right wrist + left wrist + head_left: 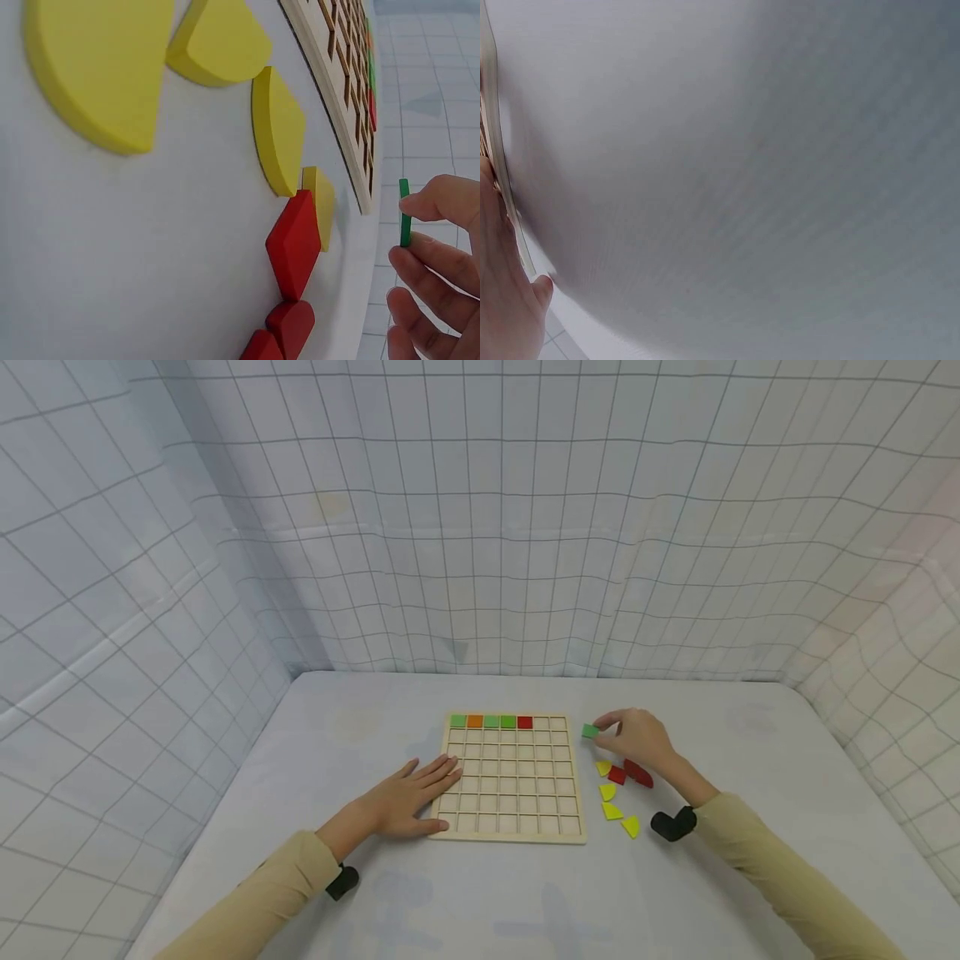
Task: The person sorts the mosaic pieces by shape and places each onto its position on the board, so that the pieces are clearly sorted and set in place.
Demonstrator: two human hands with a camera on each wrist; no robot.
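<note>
Board (510, 839): a pale wooden grid of square cells, flat on the white table (465, 902) in front of me.
Top row: from the left, a light green tile (458, 721), an orange tile (475, 721), another light green one, a deeper green tile (508, 722) and a red tile (525, 722), side by side.
Left hand (408, 800): mine, spread flat over the board's lower left edge, fingers straight, grasping nothing.
Right hand (636, 737): my thumb and fingers pinch a green square (589, 732).
Green square's place: just beyond the board's right edge, near its upper corner, apart from it; my right wrist view shows it edge-on.
Loose pieces: below my right hand, four yellow wedges (607, 792) with curved edges run down beside the board; a red square (617, 775) and darker red rounded pieces (638, 773) lie close by the uppermost.
Backdrop: a white sheet (480, 560) with grid lines.
</note>
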